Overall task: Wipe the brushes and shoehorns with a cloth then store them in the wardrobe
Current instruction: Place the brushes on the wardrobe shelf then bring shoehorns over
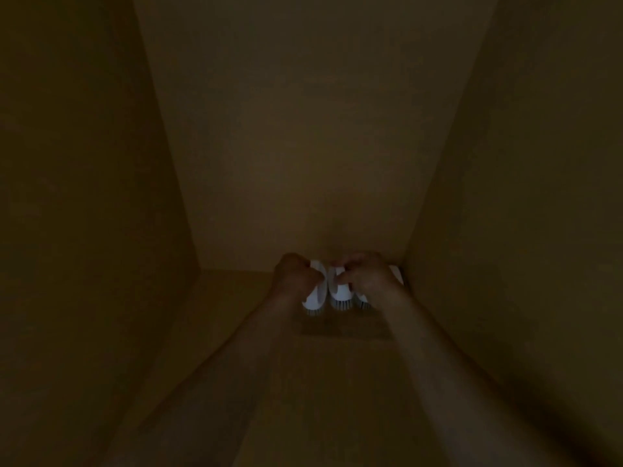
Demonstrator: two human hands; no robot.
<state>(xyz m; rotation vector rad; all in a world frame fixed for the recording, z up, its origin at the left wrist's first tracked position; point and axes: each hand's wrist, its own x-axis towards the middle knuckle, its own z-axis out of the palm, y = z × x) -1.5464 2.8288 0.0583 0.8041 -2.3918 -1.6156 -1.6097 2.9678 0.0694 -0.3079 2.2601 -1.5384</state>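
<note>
Three white brushes stand side by side at the far end of the wardrobe shelf, bristles down, close against the back panel: left brush, middle brush, right brush. My left hand has its fingers curled around the left brush. My right hand pinches the top of the middle brush and covers most of the right brush. The interior is dim; side walls enclose both arms.

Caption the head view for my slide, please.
Both hands, left hand and right hand, grip white brushes at the dim wardrobe back.
</note>
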